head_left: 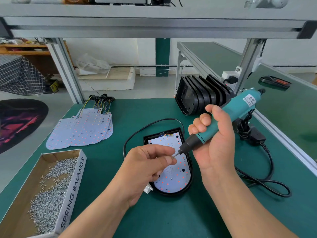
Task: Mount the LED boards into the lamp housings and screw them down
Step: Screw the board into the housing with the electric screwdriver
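Ctr of green counter (154,217): black lamp housing (171,194) lying flat, rounded end toward 6 o'clock, w/ white LED board (175,176) seated inside, coloured wires bunched at its 12 o'clock edge. Above board: L hand (145,162), thumb and forefinger pinched together on a small screw (172,157), other fingers curled under. Screw touching bit tip of teal electric screwdriver (238,109), tilted, nose down toward 8 o'clock, tail up toward 2 o'clock. R hand (213,140) wrapped tight round screwdriver body. At 10 o'clock from housing: fanned stack of spare LED boards (80,131), wire tails pointing to 12 o'clock. At 8 o'clock, near counter's edge: open cardboard box (73,189) marked SPRING BALANCER, heaped w/ loose silver screws (49,191). At 1 o'clock from housing: row of spare black housings (200,98) stood on edge, leaning together, near aluminium frame post. Thin black cable (137,132) looping round housing from 12 to 9 o'clock. At 3 o'clock: black power brick (255,136) and thicker cord (271,160) coiling toward 4 o'clock. Cannot tell whether screw already seated on bit or only held against it.
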{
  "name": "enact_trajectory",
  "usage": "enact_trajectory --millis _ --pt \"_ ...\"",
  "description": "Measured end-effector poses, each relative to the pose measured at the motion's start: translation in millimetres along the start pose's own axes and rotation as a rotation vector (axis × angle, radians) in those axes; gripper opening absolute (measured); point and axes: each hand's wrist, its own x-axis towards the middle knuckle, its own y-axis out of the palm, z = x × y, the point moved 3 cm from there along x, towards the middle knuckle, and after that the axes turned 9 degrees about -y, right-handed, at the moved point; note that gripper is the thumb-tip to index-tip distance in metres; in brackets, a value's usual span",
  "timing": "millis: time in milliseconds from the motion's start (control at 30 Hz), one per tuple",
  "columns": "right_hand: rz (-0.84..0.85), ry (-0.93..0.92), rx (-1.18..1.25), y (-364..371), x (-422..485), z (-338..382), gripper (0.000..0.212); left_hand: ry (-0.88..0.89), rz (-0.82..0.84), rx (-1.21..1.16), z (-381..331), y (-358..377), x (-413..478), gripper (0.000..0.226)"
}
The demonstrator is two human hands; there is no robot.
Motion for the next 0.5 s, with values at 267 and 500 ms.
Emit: enact_trajectory --millis 267,500 --pt "-0.095 0.018 0.031 -8.8 2.5 -3.7 0.011 0.010 -0.016 -0.009 1.2 1.3 4.1 0.019" --pt "-0.125 0.028 0.061 -9.9 2.9 -3.5 0.016 0.019 0.028 -0.009 4.2 0.5 6.4 0.016"
